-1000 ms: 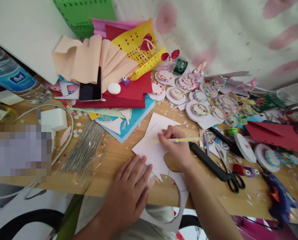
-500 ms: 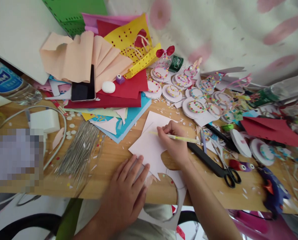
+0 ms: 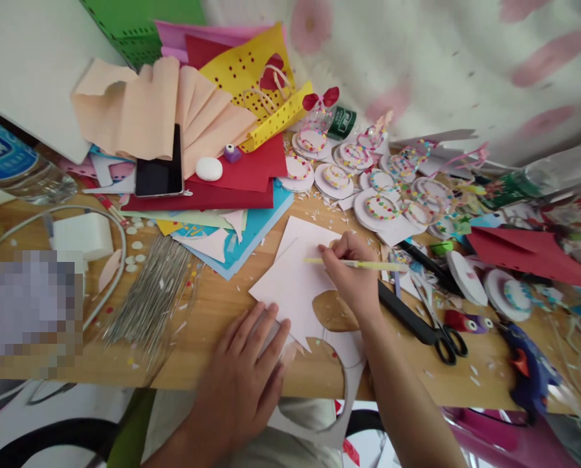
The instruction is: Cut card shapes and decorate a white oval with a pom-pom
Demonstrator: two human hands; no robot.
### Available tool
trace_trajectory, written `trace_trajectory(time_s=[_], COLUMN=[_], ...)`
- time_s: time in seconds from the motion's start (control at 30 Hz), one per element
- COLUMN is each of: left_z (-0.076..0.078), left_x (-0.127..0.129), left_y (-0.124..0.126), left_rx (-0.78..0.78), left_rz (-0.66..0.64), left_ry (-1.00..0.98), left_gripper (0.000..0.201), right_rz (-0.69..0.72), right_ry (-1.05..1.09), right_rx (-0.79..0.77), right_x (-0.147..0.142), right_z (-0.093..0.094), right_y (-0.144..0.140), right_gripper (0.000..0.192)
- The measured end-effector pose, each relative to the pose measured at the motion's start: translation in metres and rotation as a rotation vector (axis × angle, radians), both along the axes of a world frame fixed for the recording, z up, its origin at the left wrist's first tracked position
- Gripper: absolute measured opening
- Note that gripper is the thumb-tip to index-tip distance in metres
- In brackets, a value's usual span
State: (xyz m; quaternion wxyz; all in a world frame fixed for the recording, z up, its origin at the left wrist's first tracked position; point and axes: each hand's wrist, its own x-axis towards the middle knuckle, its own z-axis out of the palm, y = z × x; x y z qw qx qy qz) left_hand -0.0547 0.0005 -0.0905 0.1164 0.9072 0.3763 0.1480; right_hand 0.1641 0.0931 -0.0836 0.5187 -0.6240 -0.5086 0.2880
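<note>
L hand (image 3: pixel 239 383) bare | R hand (image 3: pixel 353 279) bare | no sleeves, rings

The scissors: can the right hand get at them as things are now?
Probably yes. The scissors lie in the open on the table, just right of the right hand, nothing over them. But that hand holds a pen.

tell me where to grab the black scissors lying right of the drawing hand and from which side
Take the black scissors by the finger loops, which lie at the near right end toward the table edge. Coming from the right and from above looks best: the long closed blades point up-left toward the right hand holding the pen, so that end is crowded, while the loops lie flat on fairly bare wood.
</note>
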Motion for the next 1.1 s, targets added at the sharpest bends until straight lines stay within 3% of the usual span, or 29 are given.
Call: trace_trajectory(time_s=[0.1,0.27,0.33,0.43,0.57,0.67,0.9,1.1], left_z=[0.000,0.003,0.004,0.003,-0.003,-0.003,0.012,0.008], left_x=[0.000,-0.003,-0.005,-0.008,-0.009,-0.011,-0.024,-0.046], left_y=[0.000,0.000,-0.001,-0.003,-0.007,-0.009,-0.031,-0.061], left_rx=[-0.015,-0.080,-0.114,-0.131,-0.119,-0.118,-0.146,-0.168], left_rz=[0.008,0.005,0.009,0.053,0.119,0.123,0.173,0.159], left_ry=[0.003,-0.022,-0.071,-0.217,-0.448,-0.558,-0.616,-0.640], left_gripper=[0.059,0.058,0.056,0.050,0.040,0.035,0.029,0.030], right_rz=[0.006,-0.187,-0.158,0.015,0.278,0.353,0.255,0.423], right_ry=[0.081,0.091,-0.022,-0.282,-0.522,-0.563,-0.585,-0.515], right_rx=[0.067,0.274,0.227,0.083,-0.117,-0.165,-0.089,-0.088], right_x=[0.006,0.020,0.029,0.044,0.054,0.052,0.047,0.060], right_z=[0.005,0.030,0.041,0.049,0.042,0.028,0.001,0.008], right_y=[0.001,-0.009,-0.025,-0.060,-0.107,-0.124,-0.113,-0.102], right_gripper=[0.033,0.027,0.017,0.012,0.014,0.012,0.016,0.008])
